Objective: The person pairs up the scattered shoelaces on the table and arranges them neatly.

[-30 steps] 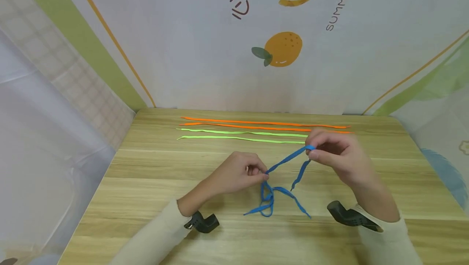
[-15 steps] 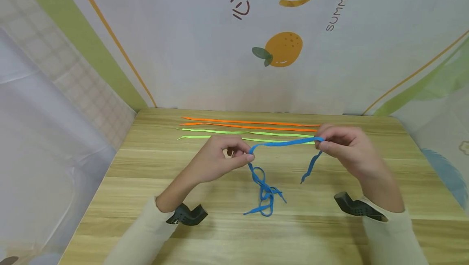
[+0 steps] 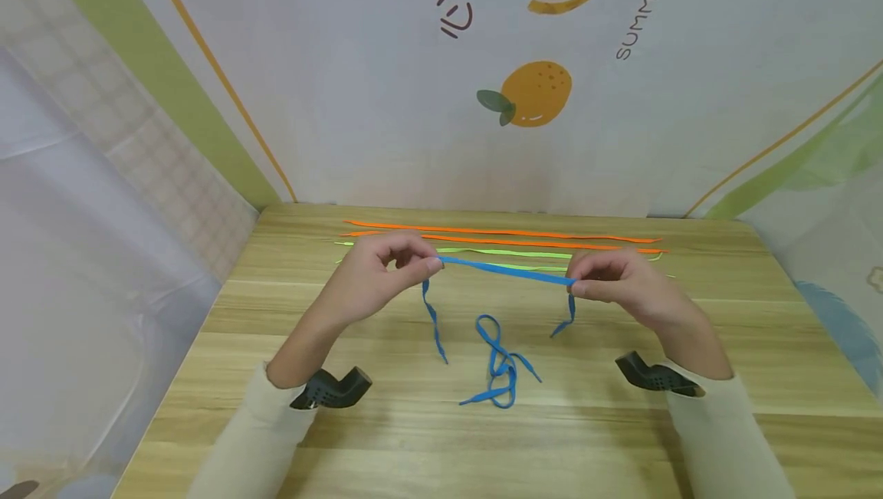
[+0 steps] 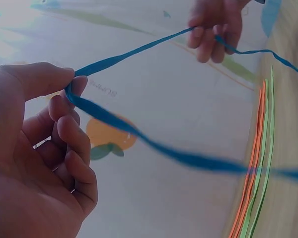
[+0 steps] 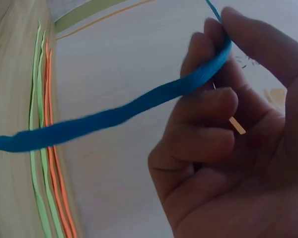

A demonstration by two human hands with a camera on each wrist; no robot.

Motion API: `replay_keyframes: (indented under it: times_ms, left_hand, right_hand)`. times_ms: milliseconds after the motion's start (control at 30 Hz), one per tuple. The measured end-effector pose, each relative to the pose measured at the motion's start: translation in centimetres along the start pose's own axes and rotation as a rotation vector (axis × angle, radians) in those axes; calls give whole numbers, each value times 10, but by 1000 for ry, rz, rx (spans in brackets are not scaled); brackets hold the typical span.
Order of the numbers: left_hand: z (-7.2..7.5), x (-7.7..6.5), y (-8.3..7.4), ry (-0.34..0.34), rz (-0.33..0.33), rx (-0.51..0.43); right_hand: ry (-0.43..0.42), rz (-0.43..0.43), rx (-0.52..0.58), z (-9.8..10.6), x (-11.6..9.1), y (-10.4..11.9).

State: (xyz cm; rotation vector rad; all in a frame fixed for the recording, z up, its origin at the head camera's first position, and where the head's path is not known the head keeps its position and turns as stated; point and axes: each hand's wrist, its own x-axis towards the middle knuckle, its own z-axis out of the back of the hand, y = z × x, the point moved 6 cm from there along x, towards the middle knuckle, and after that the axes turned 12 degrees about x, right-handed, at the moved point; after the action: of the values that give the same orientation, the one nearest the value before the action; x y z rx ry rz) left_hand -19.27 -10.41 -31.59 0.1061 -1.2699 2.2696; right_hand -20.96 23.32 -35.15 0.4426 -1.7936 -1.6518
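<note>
A blue shoelace (image 3: 507,271) is stretched between my two hands above the table. My left hand (image 3: 379,273) pinches it between thumb and index finger, and a loose end dangles below that hand. At the other side my right hand (image 3: 624,284) pinches it in the same way, its short tail hanging down. In the left wrist view the blue shoelace (image 4: 154,144) bends sharply at the thumb tip. The right wrist view shows the blue shoelace (image 5: 114,116) running out from under the fingertips. A second blue shoelace (image 3: 498,365) lies looped and tangled on the table between the forearms.
Two orange shoelaces (image 3: 510,232) lie straight along the back of the wooden table (image 3: 441,453). In front of them lie two light green shoelaces (image 3: 527,254), partly covered by my hands. A white printed cloth (image 3: 386,116) hangs behind the table.
My left hand has moved left and up, drawing the held shoelace away from the tangled one, which stays on the table. The held lace is now pulled nearly straight, with an end hanging from each hand.
</note>
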Motion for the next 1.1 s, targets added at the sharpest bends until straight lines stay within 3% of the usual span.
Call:
replay_keyframes:
  times_ms: [167,467,733,1100]
  left_hand:
    - [8,3,18,2,86,-10]
    - [13,10,48,30,143,-66]
    - [20,11,72,30,187,-24]
    - [25,14,96,41,234,25]
  right_hand:
    - [18,-53,-33,9,-1,-11]
    - [14,-110,-46,33,-8,-28]
    - [-85,-203,-101,55,-19,-38]
    - [-183,-252,-56,81,-34,-41]
